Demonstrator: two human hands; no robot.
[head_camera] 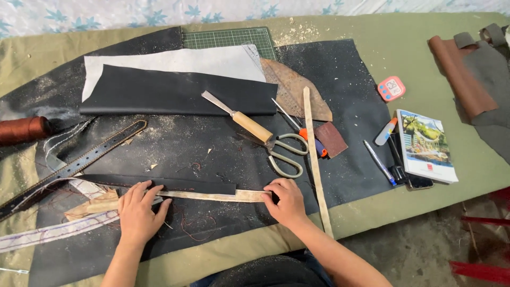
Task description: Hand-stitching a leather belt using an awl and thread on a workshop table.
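Observation:
My left hand lies flat with fingers spread on a long thin wooden strip that runs across the black leather sheet. My right hand presses on the strip's right end, fingers curled over it. A narrow black leather strip lies right behind the wooden strip, touching it. Neither hand lifts anything.
A stitched black belt lies at left, a wooden-handled chisel and scissors in the middle, a second wooden strip upright beside them. A folded black sheet, cutting mat, thread spool, pens, booklet and timer lie around.

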